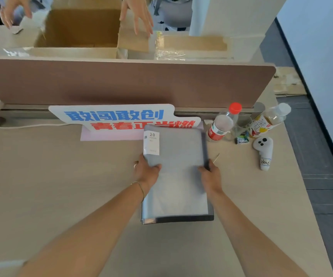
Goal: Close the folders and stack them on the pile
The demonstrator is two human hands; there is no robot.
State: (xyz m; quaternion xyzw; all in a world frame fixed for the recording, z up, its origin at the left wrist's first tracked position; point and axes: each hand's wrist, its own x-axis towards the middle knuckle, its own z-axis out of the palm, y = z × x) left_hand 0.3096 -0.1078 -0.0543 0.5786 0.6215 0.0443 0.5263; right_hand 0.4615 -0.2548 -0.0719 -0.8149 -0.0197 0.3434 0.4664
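A closed grey translucent folder [178,148] with a white "20 pockets" label lies on top of a pile of folders [177,217] in the middle of the desk. The pile's dark lower edge shows at the near side. My left hand [146,170] grips the top folder's left edge, thumb on the cover. On the right edge sits my right hand [210,176], fingers curled around the dark spine. The top folder lies a little further from me than the folders under it.
A white sign with blue and red characters [117,116] and a pink sheet [109,135] lie behind the pile. To the right are two bottles [221,124] [269,118] and a white controller [263,152]. Beyond a brown divider [121,82], another person's hands reach into a cardboard box [77,31].
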